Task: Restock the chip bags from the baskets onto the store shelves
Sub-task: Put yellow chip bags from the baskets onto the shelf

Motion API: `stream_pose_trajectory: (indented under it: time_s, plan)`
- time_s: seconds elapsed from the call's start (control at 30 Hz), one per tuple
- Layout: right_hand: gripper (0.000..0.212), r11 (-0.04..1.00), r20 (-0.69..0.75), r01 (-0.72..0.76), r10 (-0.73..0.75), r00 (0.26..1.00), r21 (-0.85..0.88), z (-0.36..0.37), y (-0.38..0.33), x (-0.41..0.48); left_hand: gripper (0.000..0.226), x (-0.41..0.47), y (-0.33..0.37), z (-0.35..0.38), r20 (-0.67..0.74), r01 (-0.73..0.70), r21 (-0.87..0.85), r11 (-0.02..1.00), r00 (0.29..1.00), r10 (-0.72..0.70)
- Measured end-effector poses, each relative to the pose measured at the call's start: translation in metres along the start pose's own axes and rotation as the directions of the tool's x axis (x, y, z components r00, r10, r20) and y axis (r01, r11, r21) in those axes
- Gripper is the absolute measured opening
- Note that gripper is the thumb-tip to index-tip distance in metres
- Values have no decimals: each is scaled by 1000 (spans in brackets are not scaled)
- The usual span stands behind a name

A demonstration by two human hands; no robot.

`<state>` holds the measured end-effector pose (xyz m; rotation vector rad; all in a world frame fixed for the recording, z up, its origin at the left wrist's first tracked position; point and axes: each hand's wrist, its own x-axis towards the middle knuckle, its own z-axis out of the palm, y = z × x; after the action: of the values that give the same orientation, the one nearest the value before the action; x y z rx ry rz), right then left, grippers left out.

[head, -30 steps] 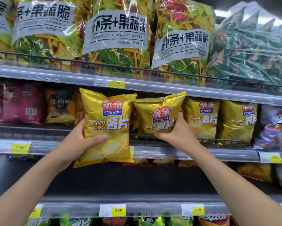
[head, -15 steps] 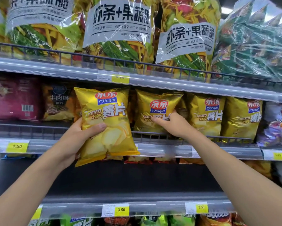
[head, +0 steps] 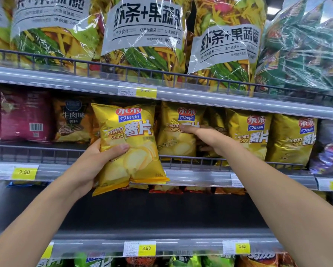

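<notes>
Shelves (head: 200, 177) with yellow price tags (head: 24, 172), left hand (head: 92, 164) gripping yellow chip bag (head: 131, 135), right hand (head: 210, 139) pinching shelved bag (head: 173, 145)

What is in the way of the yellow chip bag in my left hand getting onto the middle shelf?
The low wire rail along the shelf front: the held chip bag in the left hand hangs partly below it and must go over. The right hand holds the neighbouring yellow bag. The slot behind is hidden.
</notes>
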<state>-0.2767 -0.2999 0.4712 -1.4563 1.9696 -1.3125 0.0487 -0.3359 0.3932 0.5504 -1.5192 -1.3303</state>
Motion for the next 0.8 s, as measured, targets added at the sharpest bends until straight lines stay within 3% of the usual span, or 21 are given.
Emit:
stream_pose_trajectory:
  time_s: [0.1, 0.27, 0.33, 0.47, 0.6, 0.8]
  plan:
    - [77, 999, 73, -6, 2, 997, 51, 2, -3, -3, 81, 1, -1, -1, 11, 13, -7, 1000, 1000, -13]
    - [43, 989, 162, -68, 46, 986, 131, -1, -8, -7, 59, -1, -1, 0, 10, 17, -49, 999, 1000, -16]
    - [47, 985, 178, -98, 72, 981, 145, -1, -9, -5, 60, -2, 0, -1, 14, 25, -46, 999, 1000, -24]
    - [79, 979, 200, -183, 162, 966, 89, 0, -12, 2, 77, 0, 0, -4, 39, 34, -43, 998, 999, -32]
    - [91, 979, 119, -199, 192, 974, 45, 5, -16, 8, 93, 3, -4, -9, 74, 17, -44, 999, 997, -14]
    - [67, 984, 0, -171, 171, 985, -45, 4, -21, 12, 81, 2, -5, -8, 90, 5, -55, 998, 996, 0]
